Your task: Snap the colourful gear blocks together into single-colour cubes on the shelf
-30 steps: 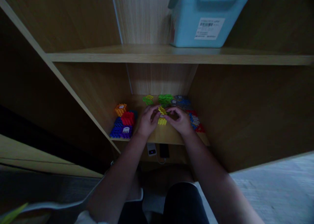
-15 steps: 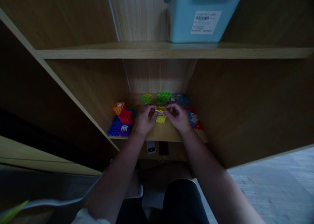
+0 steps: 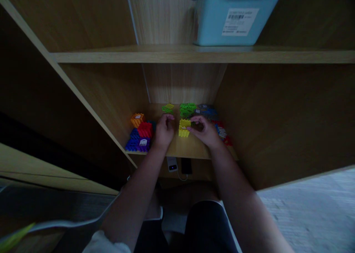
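A small yellow cube (image 3: 184, 130) of interlocking plastic building panels stands on the lower shelf between my hands. Its top looks open, with a pale window-like piece showing. My right hand (image 3: 206, 132) is at its right side, the thumb overlapping the front and the index finger at the back corner. To the left, my left hand (image 3: 164, 131) is apart from the cube, its fingers loosely curled with nothing visible in them. Behind lie green panels (image 3: 188, 109) and a smaller green-and-yellow piece (image 3: 167, 108).
Left of my left hand are an orange cube (image 3: 138, 120), a red block (image 3: 145, 130) and purple-blue panels (image 3: 138, 144). Red and blue pieces (image 3: 222, 132) and dark panels (image 3: 206, 111) lie right. A blue bin (image 3: 233, 23) sits above; a power bank (image 3: 172, 165) and phone (image 3: 186, 166) below.
My left hand has let go of the yellow piece and moved left. My right hand stays at the cube, whose upper part is now more visible. The view has shifted slightly.
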Demonstrator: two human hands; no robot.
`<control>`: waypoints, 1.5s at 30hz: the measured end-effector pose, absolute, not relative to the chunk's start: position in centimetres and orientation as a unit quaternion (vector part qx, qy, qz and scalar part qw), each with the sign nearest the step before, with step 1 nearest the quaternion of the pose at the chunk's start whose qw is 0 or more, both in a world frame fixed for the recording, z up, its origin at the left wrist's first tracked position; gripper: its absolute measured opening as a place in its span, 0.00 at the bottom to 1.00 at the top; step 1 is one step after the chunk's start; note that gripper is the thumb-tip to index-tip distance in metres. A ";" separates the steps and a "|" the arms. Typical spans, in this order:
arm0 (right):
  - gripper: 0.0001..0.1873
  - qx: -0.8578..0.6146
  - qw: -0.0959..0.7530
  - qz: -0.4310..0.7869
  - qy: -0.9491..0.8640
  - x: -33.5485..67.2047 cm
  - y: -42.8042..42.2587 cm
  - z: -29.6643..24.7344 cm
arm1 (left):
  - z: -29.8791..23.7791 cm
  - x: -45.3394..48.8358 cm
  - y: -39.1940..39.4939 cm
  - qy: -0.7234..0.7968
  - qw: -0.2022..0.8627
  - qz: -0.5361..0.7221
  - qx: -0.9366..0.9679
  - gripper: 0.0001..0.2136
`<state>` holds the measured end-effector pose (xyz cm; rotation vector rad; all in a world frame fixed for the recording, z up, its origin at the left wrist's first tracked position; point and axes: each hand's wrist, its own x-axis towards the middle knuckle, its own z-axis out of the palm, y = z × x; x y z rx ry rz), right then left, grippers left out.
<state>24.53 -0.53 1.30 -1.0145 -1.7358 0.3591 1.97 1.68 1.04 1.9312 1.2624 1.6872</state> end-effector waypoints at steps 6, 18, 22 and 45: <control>0.19 -0.421 0.498 0.138 -0.746 24.5 -0.9 1.2 | 0.9 2.1 1.9 0.453 0.156 0.577 0.662 0.14; 0.18 -0.437 0.476 0.107 -0.756 24.6 -0.9 1.3 | 1.3 2.3 1.5 0.478 0.169 0.550 0.664 0.11; 0.18 -0.432 0.480 0.108 -0.756 24.6 -0.9 1.3 | 1.5 2.4 1.3 0.473 0.169 0.553 0.665 0.11; 0.19 -0.438 0.467 0.132 -0.757 24.7 -1.3 1.4 | 1.0 2.3 1.6 0.483 0.160 0.548 0.664 0.12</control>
